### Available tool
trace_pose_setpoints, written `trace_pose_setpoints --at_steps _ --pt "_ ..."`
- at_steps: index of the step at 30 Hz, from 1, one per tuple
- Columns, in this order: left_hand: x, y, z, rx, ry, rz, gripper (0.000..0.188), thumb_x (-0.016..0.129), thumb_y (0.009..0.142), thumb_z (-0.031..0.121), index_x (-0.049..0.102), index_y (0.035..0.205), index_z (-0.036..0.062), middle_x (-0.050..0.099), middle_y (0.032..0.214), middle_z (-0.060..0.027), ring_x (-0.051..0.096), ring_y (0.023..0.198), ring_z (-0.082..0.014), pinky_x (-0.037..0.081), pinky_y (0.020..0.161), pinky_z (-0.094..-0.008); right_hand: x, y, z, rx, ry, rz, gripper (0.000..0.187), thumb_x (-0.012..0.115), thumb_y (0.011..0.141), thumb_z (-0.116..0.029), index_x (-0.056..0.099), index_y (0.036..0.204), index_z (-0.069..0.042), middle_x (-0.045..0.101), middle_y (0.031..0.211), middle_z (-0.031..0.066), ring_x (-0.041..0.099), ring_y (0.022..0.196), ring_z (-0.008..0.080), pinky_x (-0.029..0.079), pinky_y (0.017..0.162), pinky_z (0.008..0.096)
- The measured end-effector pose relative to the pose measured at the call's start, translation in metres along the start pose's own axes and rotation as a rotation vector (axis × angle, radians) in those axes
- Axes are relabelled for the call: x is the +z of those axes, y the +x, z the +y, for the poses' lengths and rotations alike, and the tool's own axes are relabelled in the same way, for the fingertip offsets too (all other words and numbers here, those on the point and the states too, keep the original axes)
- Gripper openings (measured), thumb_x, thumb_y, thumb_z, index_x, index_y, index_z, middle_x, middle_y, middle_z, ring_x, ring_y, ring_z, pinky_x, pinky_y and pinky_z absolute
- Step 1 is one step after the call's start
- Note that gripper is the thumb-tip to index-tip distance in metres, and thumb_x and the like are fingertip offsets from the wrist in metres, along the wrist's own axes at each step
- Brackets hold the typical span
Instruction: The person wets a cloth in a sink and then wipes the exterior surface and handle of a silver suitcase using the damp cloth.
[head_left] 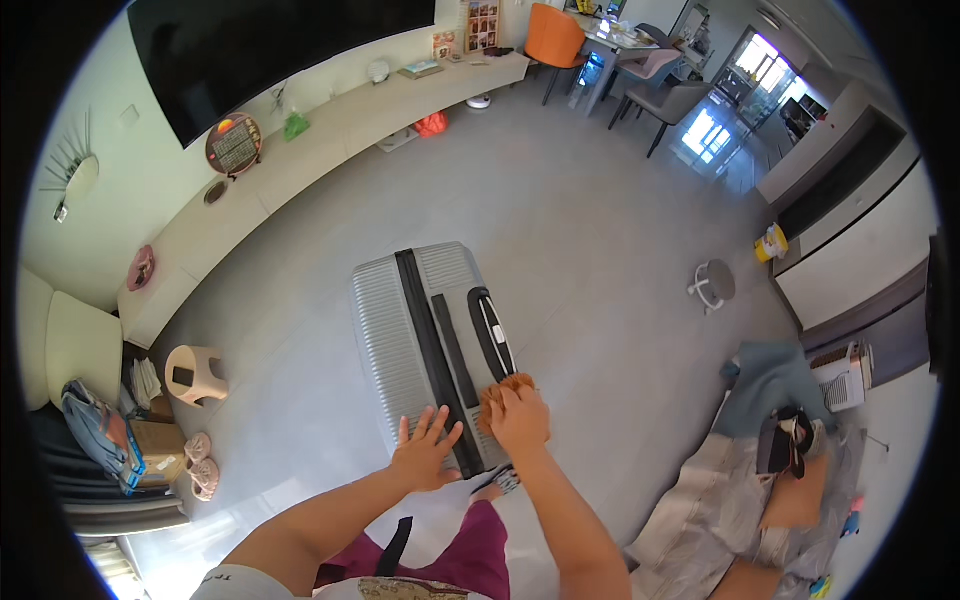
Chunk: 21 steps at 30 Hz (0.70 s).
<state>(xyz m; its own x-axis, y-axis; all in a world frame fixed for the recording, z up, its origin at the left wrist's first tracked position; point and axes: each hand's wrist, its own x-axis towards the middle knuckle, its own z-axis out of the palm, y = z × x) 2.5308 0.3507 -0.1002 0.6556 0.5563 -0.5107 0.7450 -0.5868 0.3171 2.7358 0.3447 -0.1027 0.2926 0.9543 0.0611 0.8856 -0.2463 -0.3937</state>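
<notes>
A silver ribbed suitcase (385, 320) stands on the floor in front of me, with a dark band along its edge and a black handle (490, 330) on the side facing up. My left hand (425, 452) lies on the suitcase near its close end, fingers spread. In my right hand (520, 418) is a bunched brown cloth (492, 408), pressed against the suitcase just below the handle. Part of the cloth is hidden under my fingers.
Along the left wall runs a long low cabinet (290, 188) under a black television. A pink stool (196, 375) and pink slippers (202, 467) are at left. At right are a small round wheeled stool (713, 285), a yellow bucket (771, 243) and a sofa (690, 500) with cushions.
</notes>
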Motion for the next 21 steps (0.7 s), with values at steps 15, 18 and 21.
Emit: trace_pose_setpoints --at_steps 15,18,21 --pt "-0.113 0.298 0.184 0.092 0.056 0.047 0.090 0.059 0.081 0.066 0.024 0.153 0.0256 0.006 0.162 -0.0093 0.002 0.149 -0.0323 0.003 0.116 -0.0605 -0.147 0.202 0.301 -0.208 0.292 -0.196 0.023 0.071 0.072 -0.008 0.066 0.093 -0.006 0.063 0.110 0.0112 0.056 0.100 0.0348 0.044 0.089 0.0439" --pt "-0.124 0.354 0.226 0.134 0.066 0.102 0.089 0.059 0.081 0.065 0.025 0.153 0.0260 0.007 0.162 -0.0090 0.003 0.149 -0.0324 0.003 0.116 -0.0602 -0.155 0.301 0.337 -0.299 0.397 0.328 0.028 0.069 0.076 -0.013 0.064 0.103 -0.004 0.062 0.119 0.0145 0.056 0.103 0.0360 0.044 0.090 0.0462" --pt "-0.148 0.416 0.276 0.163 0.131 0.101 0.089 0.056 0.081 0.067 0.024 0.154 0.0269 0.008 0.162 -0.0077 0.003 0.150 -0.0305 0.003 0.116 -0.0601 -0.150 0.391 0.404 -0.251 0.193 0.310 0.037 0.066 0.080 -0.013 0.062 0.116 -0.008 0.058 0.129 0.0134 0.052 0.114 0.0375 0.043 0.095 0.0449"
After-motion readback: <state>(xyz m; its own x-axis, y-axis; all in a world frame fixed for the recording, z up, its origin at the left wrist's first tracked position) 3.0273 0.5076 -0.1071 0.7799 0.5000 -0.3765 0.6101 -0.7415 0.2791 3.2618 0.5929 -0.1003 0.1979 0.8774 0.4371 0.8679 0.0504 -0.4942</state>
